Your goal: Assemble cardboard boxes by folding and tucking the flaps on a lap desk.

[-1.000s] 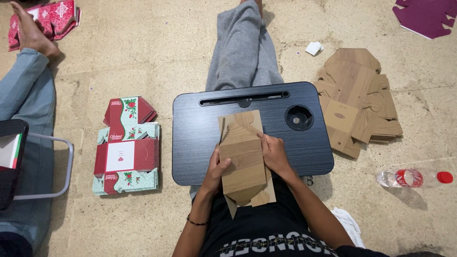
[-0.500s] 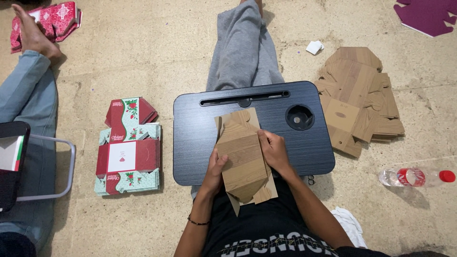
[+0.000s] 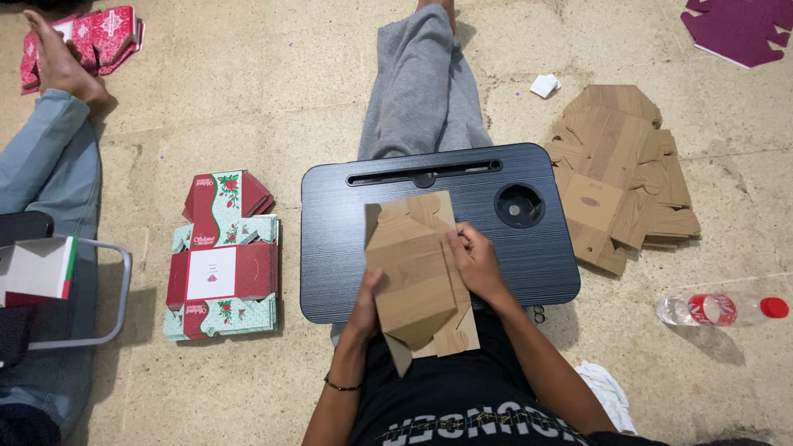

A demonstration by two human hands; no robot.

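A flat brown carton blank (image 3: 417, 277) is held between both hands over the near edge of a dark lap tray (image 3: 529, 248). The left hand (image 3: 366, 307) is set at the blank's lower left edge, with its thumb laid on top of the card and its other fingers hidden beneath, so the card is pinched there. The right hand (image 3: 475, 263) is laid on the blank's right side, its fingers (image 3: 457, 245) curled together and pressed down on a folded panel. The blank's upper flap lies beyond the fingertips on the tray, while its pointed lower end hangs past the tray toward the wrists.

A round cup recess (image 3: 519, 204) is seen in the tray just beyond the right fingers. Farther to the right of that hand, a pile of brown blanks (image 3: 619, 177) is spread on the floor (image 3: 289, 99), and a clear bottle (image 3: 714, 309) with a red cap lies well apart from it. Well to the left of the left hand, a stack of red and green printed cartons (image 3: 221, 260) rests on the floor. Another person's leg in a blue sleeve (image 3: 45, 169) is seen at the far left.
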